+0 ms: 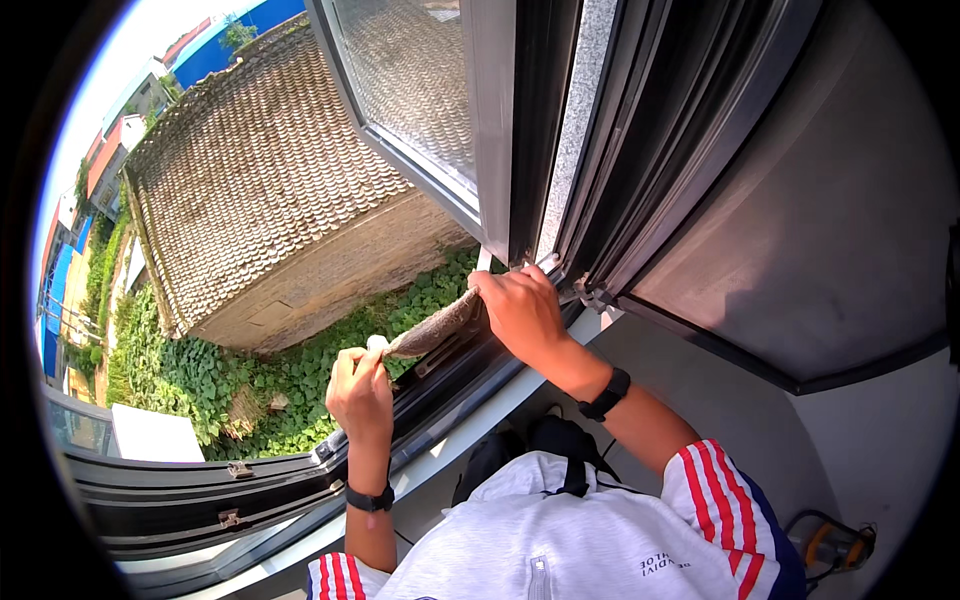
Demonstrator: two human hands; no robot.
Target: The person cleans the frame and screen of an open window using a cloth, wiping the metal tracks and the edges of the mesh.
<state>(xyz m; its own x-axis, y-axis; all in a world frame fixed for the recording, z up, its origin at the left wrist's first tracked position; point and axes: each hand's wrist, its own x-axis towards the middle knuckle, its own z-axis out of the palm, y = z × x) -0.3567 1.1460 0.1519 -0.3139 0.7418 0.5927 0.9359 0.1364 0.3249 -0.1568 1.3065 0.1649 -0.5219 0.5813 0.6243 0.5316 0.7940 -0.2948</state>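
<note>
A grey-brown cloth (435,327) hangs between my two hands, over the lower rail of a dark metal window frame (480,379). My left hand (363,390) pinches one end of it between thumb and fingers. Its other end is in my right hand (523,309), close to the frame's corner by the hinge side. Beside my right hand stands the lower corner of an outward-swung glass sash (420,157). Black bands are on both my wrists.
A mesh screen panel (810,225) with a dark frame stands swung inward at the right. A yellow and grey device (829,546) lies on the floor at lower right. Outside, below the window, are green plants (300,397) and a tiled roof (255,187).
</note>
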